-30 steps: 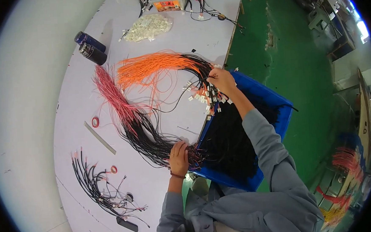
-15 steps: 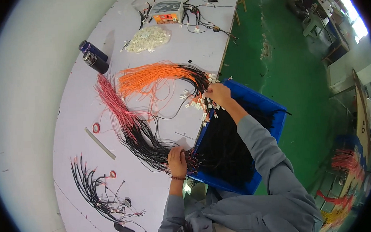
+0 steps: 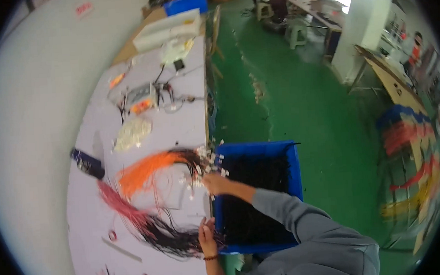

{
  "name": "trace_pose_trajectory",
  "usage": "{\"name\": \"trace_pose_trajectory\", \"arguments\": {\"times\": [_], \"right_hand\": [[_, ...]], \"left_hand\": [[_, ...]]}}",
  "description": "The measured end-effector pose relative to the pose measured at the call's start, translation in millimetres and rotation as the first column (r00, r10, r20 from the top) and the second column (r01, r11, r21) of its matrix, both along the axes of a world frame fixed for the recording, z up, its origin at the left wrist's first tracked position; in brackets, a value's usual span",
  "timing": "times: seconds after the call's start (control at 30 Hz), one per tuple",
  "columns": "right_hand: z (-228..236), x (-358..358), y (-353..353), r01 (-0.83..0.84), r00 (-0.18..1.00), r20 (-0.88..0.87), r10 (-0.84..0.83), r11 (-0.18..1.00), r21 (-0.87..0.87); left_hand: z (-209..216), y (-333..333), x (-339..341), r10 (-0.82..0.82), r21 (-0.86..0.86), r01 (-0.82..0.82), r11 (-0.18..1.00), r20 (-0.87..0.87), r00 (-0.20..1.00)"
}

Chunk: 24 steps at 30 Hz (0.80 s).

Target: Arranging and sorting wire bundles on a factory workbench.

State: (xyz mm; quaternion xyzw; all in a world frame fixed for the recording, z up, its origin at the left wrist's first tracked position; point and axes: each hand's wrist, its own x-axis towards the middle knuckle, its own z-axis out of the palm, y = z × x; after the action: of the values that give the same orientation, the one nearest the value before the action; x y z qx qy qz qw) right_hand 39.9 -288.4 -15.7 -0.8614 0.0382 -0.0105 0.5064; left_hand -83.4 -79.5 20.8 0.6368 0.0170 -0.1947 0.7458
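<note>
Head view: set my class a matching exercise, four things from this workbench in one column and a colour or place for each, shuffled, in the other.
Things:
1. bin
2. left hand
3. right hand
4. floor

Colour or place:
a. green
b. blue, filled with black wires
c. at the white connectors by the orange wires
d. on the black wires at the table edge

Pairs: 1-b, 2-d, 3-c, 4-a
</note>
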Motion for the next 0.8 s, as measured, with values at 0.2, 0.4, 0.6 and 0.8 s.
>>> {"name": "trace_pose_trajectory", "arguments": {"times": [0.2, 0.4, 0.6, 0.8], "right_hand": [[42.5, -151.6, 16.4, 0.080, 0.997, 0.002, -0.080, 0.997, 0.022], [88.2, -243.0, 56.3, 0.224, 0.955, -0.177, -0.237, 0.970, -0.090], [99.5, -309.4, 94.6, 0.234, 0.944, -0.234, -0.231, 0.972, -0.013], [146.9, -365.6, 108.9, 0.243, 0.965, -0.100, -0.244, 0.970, -0.019]], "left_hand": [[-3.8, -48.1, 22.5, -0.280, -0.465, 0.040, 0.884, -0.460, 0.842], [-31.3, -48.1, 23.3, -0.258, -0.566, -0.122, 0.816, -0.544, 0.798], [-7.6, -8.2, 57.1, -0.168, -0.630, -0.286, 0.722, -0.561, 0.811], [8.2, 65.3, 107.7, -0.343, -0.802, -0.277, 0.528, -0.501, 0.795]]}}
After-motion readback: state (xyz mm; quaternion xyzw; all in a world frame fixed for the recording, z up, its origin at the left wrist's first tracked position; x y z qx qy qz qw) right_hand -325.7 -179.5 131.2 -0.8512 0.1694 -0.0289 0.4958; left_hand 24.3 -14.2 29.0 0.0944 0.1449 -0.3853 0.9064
